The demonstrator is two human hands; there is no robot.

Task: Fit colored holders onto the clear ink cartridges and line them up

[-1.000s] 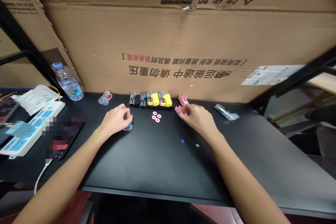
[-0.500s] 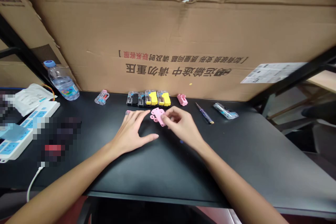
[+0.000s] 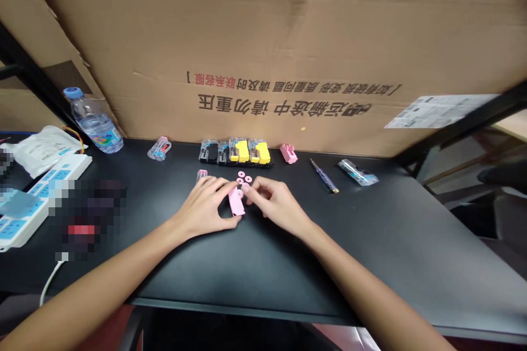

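A pink plastic part, long and block-like, is gripped between the thumb and fingers of my left hand. Close to its upper end is my right hand, its thumb and forefinger pinched together. Whatever may be in that pinch is hidden. One pink ring shows at the part, right by my right fingertips. Several more small pink rings lie on the black table just beyond. Behind my left hand, a clear and pink piece is partly covered.
Along the cardboard sit yellow, black and clear assemblies, a clear toy-like piece and a pink part. To the right lie a screwdriver and a clear packet. A water bottle and power strip are at left.
The pink block-like part has moved left and nearer to me, passing from my right hand into my left. My left hand has closed on it. The rings beyond are now more exposed.
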